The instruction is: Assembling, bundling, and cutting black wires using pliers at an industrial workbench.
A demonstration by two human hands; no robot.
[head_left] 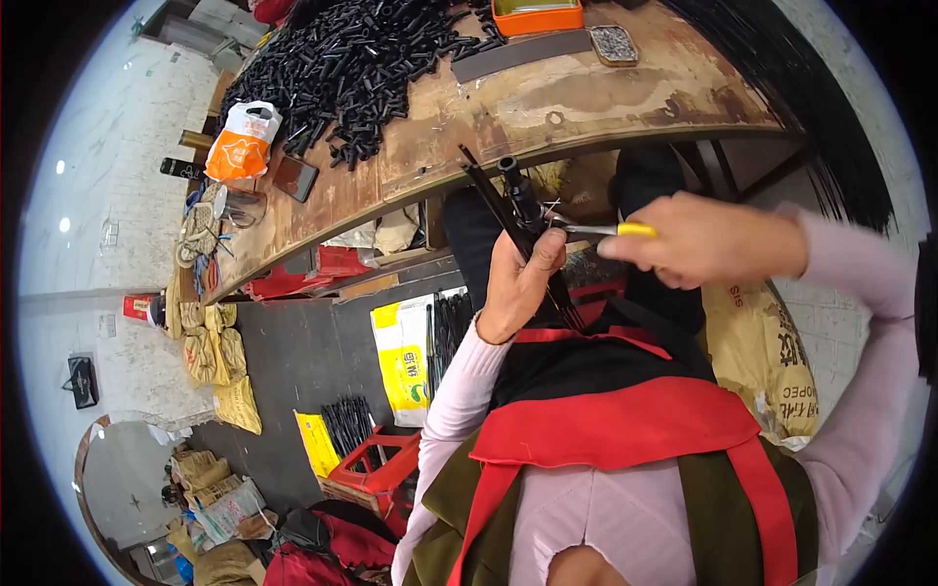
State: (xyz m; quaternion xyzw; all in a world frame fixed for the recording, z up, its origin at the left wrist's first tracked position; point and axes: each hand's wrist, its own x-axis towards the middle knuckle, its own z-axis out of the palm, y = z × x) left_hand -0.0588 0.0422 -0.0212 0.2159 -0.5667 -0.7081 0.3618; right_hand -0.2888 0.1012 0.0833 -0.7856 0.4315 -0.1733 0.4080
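Note:
My left hand (518,288) is closed around a bundle of thin black rods (486,190) and a black stepped tubular fitting (523,195), held upright over my lap just off the table edge. A fine, light wire-like piece (553,207) shows beside the fitting. My right hand (703,239), blurred by motion, grips yellow-handled pliers (594,230). Their metal end reaches the fitting close to my left thumb. The tips of the jaws are hard to make out. The rods run down past my left hand toward my black and red apron (616,420).
A wooden table (430,156) carries a heap of black tubular fittings (332,78), an orange tray (537,18), a small tin (614,45), a phone (295,179) and a plastic bag (244,142). Long black rods (782,68) lie at right. A red crate (381,474) stands lower left.

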